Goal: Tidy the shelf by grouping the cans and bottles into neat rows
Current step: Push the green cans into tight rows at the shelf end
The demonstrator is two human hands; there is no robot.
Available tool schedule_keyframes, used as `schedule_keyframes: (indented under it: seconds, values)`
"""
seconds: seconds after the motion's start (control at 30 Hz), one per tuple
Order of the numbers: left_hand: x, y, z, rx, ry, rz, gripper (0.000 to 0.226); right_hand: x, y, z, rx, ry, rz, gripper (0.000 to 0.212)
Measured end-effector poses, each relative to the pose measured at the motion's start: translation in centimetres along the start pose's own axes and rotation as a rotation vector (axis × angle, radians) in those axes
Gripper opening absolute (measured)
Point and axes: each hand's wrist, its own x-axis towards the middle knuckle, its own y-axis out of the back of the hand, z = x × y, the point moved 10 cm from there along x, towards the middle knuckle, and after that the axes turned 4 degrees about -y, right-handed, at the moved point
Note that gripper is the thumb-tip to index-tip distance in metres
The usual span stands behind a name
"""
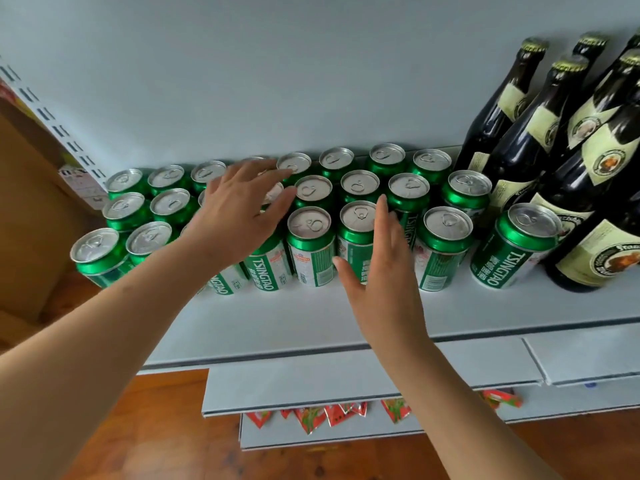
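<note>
A: Where are the green cans (310, 245)?
B: Three rows on the shelf (450, 306), bottles (519, 140) at right; rigid, smooth, likely heavy, so hold the sides.
A: Hands?
B: Left hand (239, 211) and right hand (382, 271) spread, holding nothing.

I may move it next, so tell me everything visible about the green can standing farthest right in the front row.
The rightmost front can is green metal with a silver lid and unopened pull tab, white TSINGTAO lettering running down its side. It stands upright on the white shelf, apart from the neighbouring can on its left, close beside a dark bottle. Neither hand touches it.
</note>
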Motion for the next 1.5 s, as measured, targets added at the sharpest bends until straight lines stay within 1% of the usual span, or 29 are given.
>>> schedule_keyframes:
  seconds: [0.07,0.1,0.13,0.17,0.2,0.27,0.3,0.37,0.43,0.5,0.57,0.67,0.73,0.77,0.83,0.87,0.97,1.07,1.13,1.17,1.2,1.23,1.27,1.3,1.33,1.37,1.4,1.43,1.5]
  values:
    - [-1.6,3.2,-2.6,0.042,0.057,0.126,0.047,-1.0,1.9,-2.6,-0.15,0.123,0.118,0.073]
    - [-2.5,4.8,-4.2,0.09,0.11,0.176,0.044,-1.2,2.2,-4.2,-0.22,0.208,0.148,0.067]
    - [-3.5,6.3,-6.2,0.162,0.183,0.206,0.042,-1.2,1.8,-5.4,-0.29,0.276,0.142,0.063]
    - [-4.7,7.5,-8.4,0.238,0.282,0.208,0.04,-0.8,0.9,-6.1,-0.363,0.304,0.104,0.063]
    - [-6.0,8.6,-10.9,0.298,0.407,0.185,0.042,-0.3,-0.2,-6.2,-0.435,0.292,0.047,0.066]
    - [-8.9,9.5,-15.5,0.31,0.678,0.094,0.058,0.7,-2.1,-5.9,-0.534,0.238,-0.044,0.074]
    - [-10.2,8.9,-17.5,0.255,0.775,0.035,0.068,0.9,-2.7,-5.9,-0.557,0.223,-0.057,0.074]
    - [-11.9,6.1,-19.5,0.047,0.845,-0.089,0.085,1.2,-3.1,-6.0,-0.563,0.215,-0.033,0.065]
    - [-12.5,3.7,-19.0,-0.137,0.788,-0.136,0.096,1.5,-3.1,-6.0,-0.563,0.211,-0.001,0.057]
    - [-12.6,3.0,-18.8,-0.175,0.722,-0.116,0.098,1.7,-3.3,-6.0,-0.573,0.214,0.002,0.054]
    - [-12.4,3.6,-18.7,-0.159,0.683,-0.107,0.092,1.6,-3.4,-6.1,-0.573,0.225,-0.003,0.054]
    - [-12.4,4.0,-18.4,-0.176,0.617,-0.149,0.076,1.3,-3.0,-6.7,-0.589,0.209,-0.013,0.062]
    - [-12.4,3.9,-18.3,-0.194,0.599,-0.16,0.074,1.1,-2.7,-7.8,-0.583,0.189,0.009,0.066]
    - [-12.5,3.8,-18.1,-0.18,0.59,-0.166,0.078,0.9,-3.1,-8.6,-0.587,0.2,0.005,0.069]
    - [-12.6,3.5,-18.2,-0.145,0.585,-0.147,0.093,0.5,-4.6,-10.5,-0.58,0.257,-0.039,0.075]
    - [-12.6,3.4,-18.4,-0.133,0.6,-0.134,0.097,0.2,-5.6,-11.5,-0.573,0.293,-0.065,0.077]
    - [-12.6,3.2,-18.4,-0.069,0.631,-0.137,0.095,-0.8,-8.5,-14.7,-0.582,0.414,-0.142,0.079]
    - [-12.0,2.8,-18.2,-0.112,0.597,-0.189,0.099,-1.9,-11.8,-18.4,-0.543,0.571,-0.217,0.073]
    - [-11.8,2.3,-18.9,-0.257,0.62,-0.237,0.101,-1.6,-13.4,-20.4,-0.472,0.597,-0.221,0.064]
    - [-11.7,2.2,-19.6,-0.388,0.659,-0.222,0.098,-0.9,-13.6,-21.4,-0.413,0.582,-0.19,0.058]
    - [-11.6,2.4,-20.6,-0.518,0.701,-0.161,0.09,0.1,-13.6,-22.5,-0.344,0.562,-0.144,0.051]
    - [-11.6,2.8,-21.6,-0.621,0.747,-0.065,0.077,1.4,-13.5,-23.5,-0.29,0.541,-0.106,0.045]
    - [-11.9,3.1,-22.9,-0.706,0.805,0.036,0.059,2.7,-13.9,-24.3,-0.265,0.517,-0.108,0.04]
    - [-12.4,3.2,-23.9,-0.788,0.86,0.122,0.045,4.0,-14.7,-25.1,-0.265,0.49,-0.16,0.037]
    - [-13.2,2.8,-24.4,-0.881,0.885,0.181,0.037,5.0,-16.0,-25.7,-0.27,0.459,-0.248,0.036]
    - [-14.0,2.1,-24.2,-0.983,0.868,0.211,0.035,5.6,-17.6,-26.3,-0.282,0.426,-0.354,0.037]
    - [-14.8,1.3,-23.4,-1.058,0.812,0.22,0.037,5.9,-19.3,-26.7,-0.316,0.398,-0.453,0.039]
    - [-15.5,0.7,-22.3,-1.1,0.73,0.214,0.043,6.1,-20.6,-27.1,-0.374,0.389,-0.515,0.043]
    - [-16.2,-0.3,-19.8,-1.141,0.574,0.179,0.066,6.5,-22.0,-28.0,-0.507,0.403,-0.534,0.049]
